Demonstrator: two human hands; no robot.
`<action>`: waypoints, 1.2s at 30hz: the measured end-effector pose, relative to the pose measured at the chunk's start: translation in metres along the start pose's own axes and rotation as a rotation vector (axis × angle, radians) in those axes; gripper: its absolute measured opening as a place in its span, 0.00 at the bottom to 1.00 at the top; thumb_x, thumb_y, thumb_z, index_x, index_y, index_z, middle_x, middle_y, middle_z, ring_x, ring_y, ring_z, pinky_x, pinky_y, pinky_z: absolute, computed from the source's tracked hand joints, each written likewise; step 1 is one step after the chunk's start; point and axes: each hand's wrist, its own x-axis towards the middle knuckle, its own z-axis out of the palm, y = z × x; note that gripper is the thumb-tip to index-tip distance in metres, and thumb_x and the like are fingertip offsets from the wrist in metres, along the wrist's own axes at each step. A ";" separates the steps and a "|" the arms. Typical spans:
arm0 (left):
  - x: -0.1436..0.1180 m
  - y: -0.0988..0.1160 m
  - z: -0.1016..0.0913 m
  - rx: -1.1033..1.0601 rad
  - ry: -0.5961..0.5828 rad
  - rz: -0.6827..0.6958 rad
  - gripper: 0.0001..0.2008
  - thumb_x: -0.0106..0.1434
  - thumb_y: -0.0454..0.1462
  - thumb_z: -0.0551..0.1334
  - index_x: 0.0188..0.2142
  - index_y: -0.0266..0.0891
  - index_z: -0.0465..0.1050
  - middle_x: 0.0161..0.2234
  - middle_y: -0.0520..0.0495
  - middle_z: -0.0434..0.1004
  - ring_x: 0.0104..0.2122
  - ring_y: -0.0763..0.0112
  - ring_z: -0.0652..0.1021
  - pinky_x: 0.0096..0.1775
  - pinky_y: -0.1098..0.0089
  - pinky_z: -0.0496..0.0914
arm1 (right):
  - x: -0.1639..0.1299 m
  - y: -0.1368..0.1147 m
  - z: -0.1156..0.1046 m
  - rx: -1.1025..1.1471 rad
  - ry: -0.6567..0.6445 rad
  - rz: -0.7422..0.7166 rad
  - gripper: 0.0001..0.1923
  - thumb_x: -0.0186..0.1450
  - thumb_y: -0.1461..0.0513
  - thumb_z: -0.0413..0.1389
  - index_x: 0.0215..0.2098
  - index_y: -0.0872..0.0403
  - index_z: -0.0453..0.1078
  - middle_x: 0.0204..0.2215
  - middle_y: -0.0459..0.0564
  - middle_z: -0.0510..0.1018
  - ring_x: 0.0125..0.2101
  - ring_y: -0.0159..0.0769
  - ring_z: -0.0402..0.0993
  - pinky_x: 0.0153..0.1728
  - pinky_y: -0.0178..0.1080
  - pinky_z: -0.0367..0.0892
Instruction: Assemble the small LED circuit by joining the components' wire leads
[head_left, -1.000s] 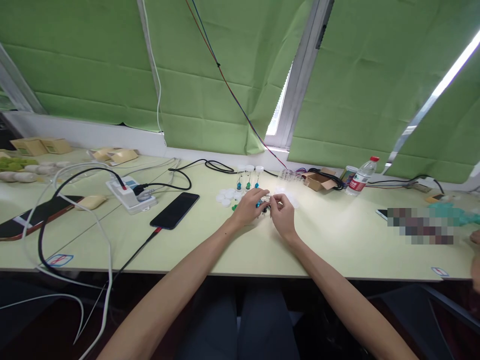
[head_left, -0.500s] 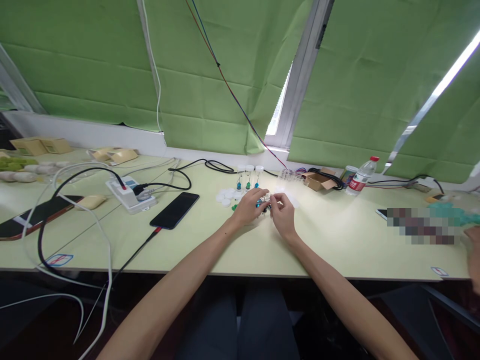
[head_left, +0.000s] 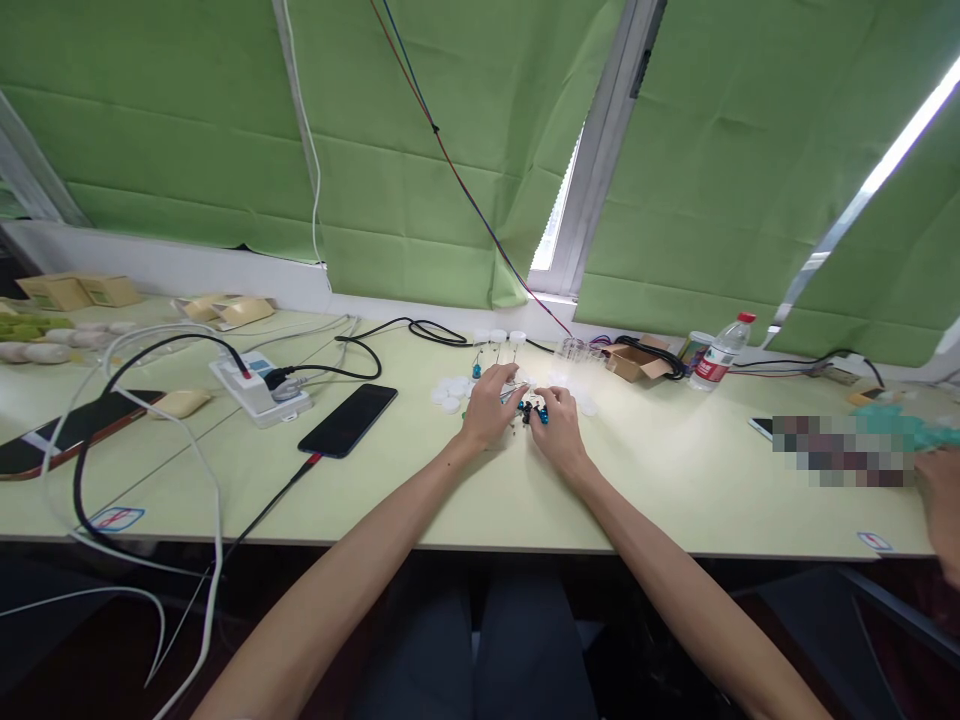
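My left hand (head_left: 487,408) is raised just above the table with its fingers curled. Something thin and greyish shows between thumb and forefinger, too small to name. My right hand (head_left: 559,425) is down at a small pile of black and blue parts (head_left: 527,412), its bent fingertips closed in among them. Whatever they pinch is partly hidden. Behind my left hand stand clear tubes with white caps (head_left: 497,338). A blue piece (head_left: 476,370) shows at the leftmost tube. Loose white caps (head_left: 450,392) lie beside my left hand.
Clear cups (head_left: 576,350) and an open cardboard box (head_left: 636,360) stand at the back. A water bottle (head_left: 721,352) is to the right. A black phone (head_left: 348,420), a power strip (head_left: 259,385) and cables lie left. Another person's hand (head_left: 941,500) shows at the right edge.
My hands have drawn apart from where they worked close together. The right has lowered to the pile of small parts. My left has shifted slightly left and up.
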 end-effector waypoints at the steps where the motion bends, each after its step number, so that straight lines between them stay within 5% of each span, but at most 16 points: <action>1: 0.000 0.000 0.000 -0.003 -0.003 -0.001 0.12 0.65 0.38 0.61 0.47 0.41 0.68 0.39 0.46 0.74 0.40 0.65 0.75 0.43 0.64 0.70 | -0.002 0.002 0.002 -0.029 -0.052 -0.004 0.18 0.62 0.65 0.53 0.51 0.56 0.69 0.48 0.61 0.69 0.48 0.50 0.67 0.47 0.51 0.66; 5: -0.001 0.000 0.002 -0.007 -0.009 -0.002 0.12 0.65 0.38 0.61 0.48 0.41 0.68 0.39 0.46 0.74 0.41 0.65 0.75 0.43 0.64 0.70 | -0.007 0.007 0.009 -0.142 -0.233 -0.001 0.20 0.65 0.62 0.53 0.56 0.53 0.67 0.58 0.63 0.66 0.56 0.56 0.62 0.50 0.56 0.63; 15: 0.000 0.000 0.002 0.002 0.017 0.025 0.12 0.64 0.37 0.62 0.47 0.41 0.68 0.37 0.46 0.74 0.38 0.66 0.75 0.41 0.66 0.70 | -0.006 0.000 0.002 -0.288 -0.499 0.016 0.23 0.72 0.62 0.43 0.64 0.52 0.61 0.66 0.56 0.59 0.64 0.53 0.52 0.59 0.56 0.53; 26: -0.002 -0.001 0.004 -0.009 0.014 0.011 0.13 0.63 0.36 0.62 0.48 0.41 0.68 0.38 0.46 0.74 0.39 0.66 0.75 0.42 0.65 0.70 | -0.007 -0.001 -0.001 -0.261 -0.549 -0.156 0.26 0.70 0.66 0.41 0.66 0.49 0.56 0.69 0.52 0.51 0.68 0.52 0.43 0.59 0.63 0.47; 36: -0.002 -0.002 0.005 -0.005 0.011 0.018 0.13 0.63 0.37 0.62 0.48 0.41 0.68 0.38 0.46 0.74 0.39 0.66 0.75 0.41 0.65 0.71 | -0.008 -0.001 0.000 -0.213 -0.536 -0.216 0.27 0.66 0.71 0.44 0.59 0.49 0.65 0.66 0.51 0.60 0.65 0.52 0.50 0.59 0.64 0.46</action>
